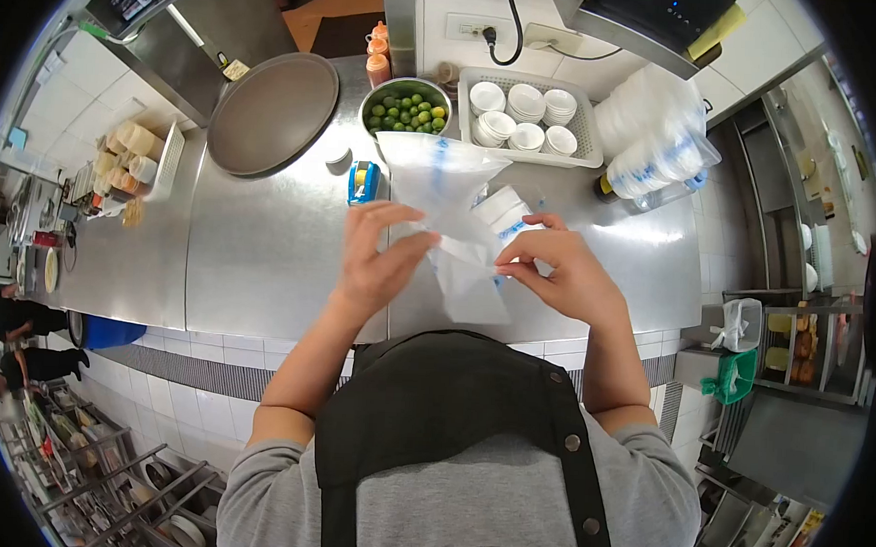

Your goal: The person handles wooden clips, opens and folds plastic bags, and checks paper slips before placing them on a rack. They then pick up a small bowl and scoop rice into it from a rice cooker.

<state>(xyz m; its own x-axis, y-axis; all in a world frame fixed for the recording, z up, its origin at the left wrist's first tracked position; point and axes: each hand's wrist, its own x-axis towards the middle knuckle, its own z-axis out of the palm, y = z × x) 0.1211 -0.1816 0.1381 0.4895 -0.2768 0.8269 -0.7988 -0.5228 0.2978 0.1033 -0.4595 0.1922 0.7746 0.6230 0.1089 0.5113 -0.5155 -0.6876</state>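
A translucent white plastic bag (437,176) with blue print hangs between my two hands over the steel counter. My left hand (380,256) pinches one side of its gathered middle between thumb and fingers. On the opposite side, my right hand (561,264) grips the bag's edge between thumb and forefinger. The bag's upper part spreads towards the lime bowl, and its lower part falls towards my apron. What is inside the bag, if anything, cannot be made out. A white packet with blue print (504,213) lies just beyond my right hand. Left of the bag sits a blue tape dispenser (364,182).
A metal bowl of limes (365,114) stands at the back, beside a white basket (585,158) of small bowls. Stacked clear plastic containers (654,136) are at the right, a round brown tray (274,115) at the left. Orange bottles (378,61) stand behind.
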